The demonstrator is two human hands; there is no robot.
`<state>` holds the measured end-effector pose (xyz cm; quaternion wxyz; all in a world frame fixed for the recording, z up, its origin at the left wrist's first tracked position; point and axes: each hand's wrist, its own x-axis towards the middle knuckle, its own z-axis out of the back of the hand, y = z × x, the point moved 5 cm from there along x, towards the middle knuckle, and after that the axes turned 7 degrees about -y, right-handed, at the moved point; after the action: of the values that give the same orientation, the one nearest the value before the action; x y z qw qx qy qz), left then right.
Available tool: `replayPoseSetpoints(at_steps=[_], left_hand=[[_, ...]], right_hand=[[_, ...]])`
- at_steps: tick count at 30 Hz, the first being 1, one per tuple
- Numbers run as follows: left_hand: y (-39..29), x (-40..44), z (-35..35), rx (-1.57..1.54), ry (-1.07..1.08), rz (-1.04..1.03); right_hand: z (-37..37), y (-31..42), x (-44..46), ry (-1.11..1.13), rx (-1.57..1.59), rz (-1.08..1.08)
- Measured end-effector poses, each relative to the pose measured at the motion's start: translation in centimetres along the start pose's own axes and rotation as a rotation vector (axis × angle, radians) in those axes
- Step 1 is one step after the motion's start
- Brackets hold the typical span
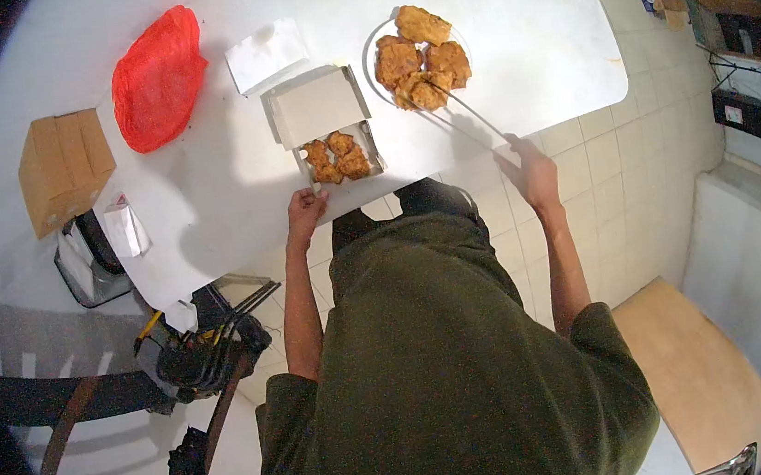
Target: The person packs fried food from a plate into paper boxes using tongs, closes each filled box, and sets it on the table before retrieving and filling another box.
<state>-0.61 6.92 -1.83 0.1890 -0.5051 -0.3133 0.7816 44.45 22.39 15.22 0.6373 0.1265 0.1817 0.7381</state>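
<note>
On the white table stands a small open cardboard box (311, 107) with its lid folded back. Several pieces of fried chicken (352, 163) lie inside it. My left hand (306, 210) is at the box's front left corner, fingers closed on its edge. To the right, a round white plate (369, 61) bears several larger pieces of fried chicken (397, 61). My right hand (533, 170) grips long thin metal tongs (476, 114) beyond the table's front edge. Their tips reach the nearest chicken piece (422, 92) on the plate; whether they clamp it is unclear.
A closed white box (267, 56) sits behind the open one. Farther left are a red plastic bag (160, 80), a brown cardboard carton (67, 168) and a small white packet (126, 229). A folded black stand (211, 343) is below the table's left edge.
</note>
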Motion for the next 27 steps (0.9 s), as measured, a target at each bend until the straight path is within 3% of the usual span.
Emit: replayPoseSetpoints(at_steps=[9,16,22,27], left_hand=[[0.4,0.1,0.4,-0.082,0.04,0.01],[1.9,1.6,0.3,-0.09,0.078,-0.019],[0.5,0.9,0.5,-0.07,0.153,-0.066],[1.2,1.8,0.8,-0.073,0.17,-0.063]], right_hand=[[0.1,0.2,-1.5,-0.095,0.077,0.04],[-0.1,2.4,-3.0,0.013,0.185,-0.176],[-0.8,3.9,-3.9,-0.104,0.068,-0.091],[-2.8,3.3,-4.3,-0.115,0.153,-0.17]])
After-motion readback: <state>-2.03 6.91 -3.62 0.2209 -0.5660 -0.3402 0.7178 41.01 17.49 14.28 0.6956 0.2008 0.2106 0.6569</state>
